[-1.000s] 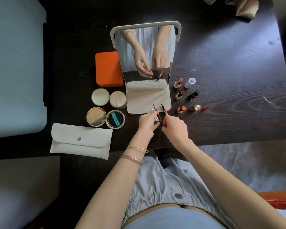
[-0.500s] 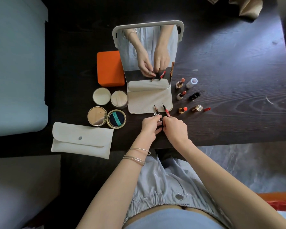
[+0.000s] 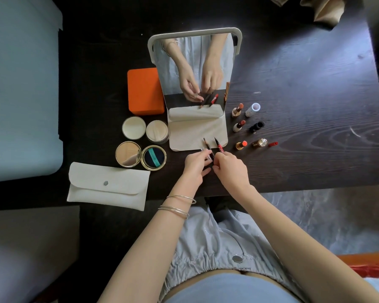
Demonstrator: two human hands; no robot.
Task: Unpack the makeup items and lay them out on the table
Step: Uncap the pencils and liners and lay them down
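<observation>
Meanwhile, my left hand point(image 3: 194, 165) gripped a brown pencil point(image 3: 206, 144) and my right hand point(image 3: 230, 169) pinched a red liner pen point(image 3: 218, 145), both at the bench's point(image 3: 304, 84) near edge, tips over the mirror stand's beige base point(image 3: 197, 133)

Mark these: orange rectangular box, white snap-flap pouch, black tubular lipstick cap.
orange rectangular box point(image 3: 145, 90), head view, middle of its top face
white snap-flap pouch point(image 3: 108, 185), head view, on the flap
black tubular lipstick cap point(image 3: 257, 126), head view, middle of its side

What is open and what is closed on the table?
white pouch: snapped shut
powder compact: open
cushion compact: open
orange lipstick: uncapped
orange box: closed
mirror: standing up
left hand: holding brown pencil
right hand: holding red liner
</observation>
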